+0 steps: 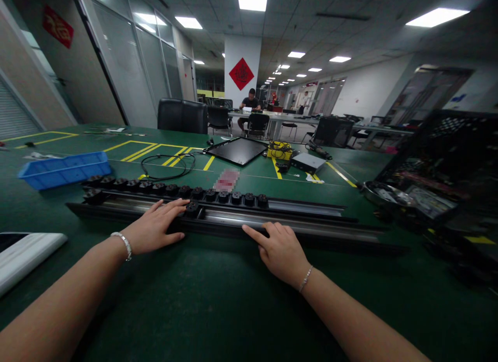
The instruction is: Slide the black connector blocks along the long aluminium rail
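Note:
A long black metal channel with a shiny inner face lies across the table in front of me. My left hand rests over it with fingers spread, its fingertips beside a black socket module sitting in the channel. My right hand is at the channel's near edge; its index finger stretches along the rim while the other fingers bend loosely, with nothing visible in them. Behind, a row of several black socket modules runs along a second long black channel.
On the green table are a blue bin, a black cable, a dark flat panel, a yellow box and a grey box. A white-edged object lies at left. Dark equipment stands right. A person sits farther back.

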### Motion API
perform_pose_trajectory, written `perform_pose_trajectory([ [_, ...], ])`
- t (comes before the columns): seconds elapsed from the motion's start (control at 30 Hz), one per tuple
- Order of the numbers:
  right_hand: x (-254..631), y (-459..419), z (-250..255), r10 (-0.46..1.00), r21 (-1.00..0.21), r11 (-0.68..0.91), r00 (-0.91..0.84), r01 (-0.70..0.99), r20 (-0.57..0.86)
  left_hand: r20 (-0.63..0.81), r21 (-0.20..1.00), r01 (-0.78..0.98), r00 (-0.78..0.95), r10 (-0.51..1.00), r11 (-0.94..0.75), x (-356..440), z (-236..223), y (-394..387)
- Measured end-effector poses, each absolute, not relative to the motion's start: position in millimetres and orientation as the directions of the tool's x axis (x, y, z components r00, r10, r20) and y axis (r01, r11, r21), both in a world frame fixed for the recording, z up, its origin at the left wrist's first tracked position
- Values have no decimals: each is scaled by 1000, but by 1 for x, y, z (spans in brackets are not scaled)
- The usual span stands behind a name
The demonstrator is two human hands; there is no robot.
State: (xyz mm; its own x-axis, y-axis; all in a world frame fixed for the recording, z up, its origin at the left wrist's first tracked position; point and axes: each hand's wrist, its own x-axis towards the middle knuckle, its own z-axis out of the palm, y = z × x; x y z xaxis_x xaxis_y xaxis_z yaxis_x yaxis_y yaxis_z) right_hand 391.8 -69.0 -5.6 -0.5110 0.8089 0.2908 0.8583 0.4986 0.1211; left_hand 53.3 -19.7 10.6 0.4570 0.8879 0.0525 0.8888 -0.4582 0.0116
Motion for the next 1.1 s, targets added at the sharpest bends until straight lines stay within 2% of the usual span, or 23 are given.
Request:
perform_pose_trajectory([
  [1.1,392,-69,-5,809,112,502,-512,857,290,48,-14,899,439,897,-439,55,10,-19],
])
